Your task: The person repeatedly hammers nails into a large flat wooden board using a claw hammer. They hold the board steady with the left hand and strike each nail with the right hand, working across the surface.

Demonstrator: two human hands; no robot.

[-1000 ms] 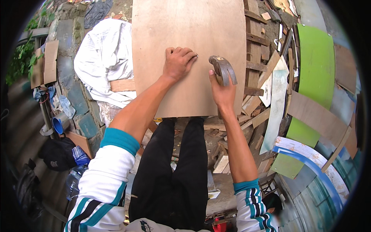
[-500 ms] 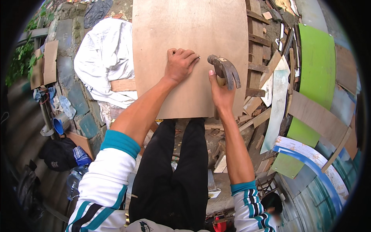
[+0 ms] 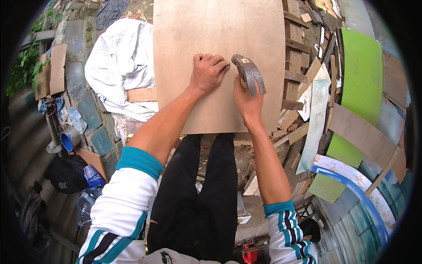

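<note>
So the big light-brown plywood sheet (image 3: 220, 44) lies flat in front of the person, its near edge right above their black trousers (image 3: 206, 193). The left hand (image 3: 207, 72) rests knuckles-up on the sheet, close to the near edge and a bit right of middle, fingers curled together and tips pressed to the wood; can't tell if anything tiny is pinched under them. Just beside it, the right hand (image 3: 247, 99) is wrapped tight around the handle of a worn steel claw hammer (image 3: 249, 72), whose head sits above the sheet, almost touching the left fingertips. Off the sheet's left edge there's a crumpled white cloth (image 3: 118, 66) on the paving stones, and off the right edge a heap of wooden slats and offcuts (image 3: 303, 83), with a curved bright-green panel (image 3: 362, 75) further out.
</note>
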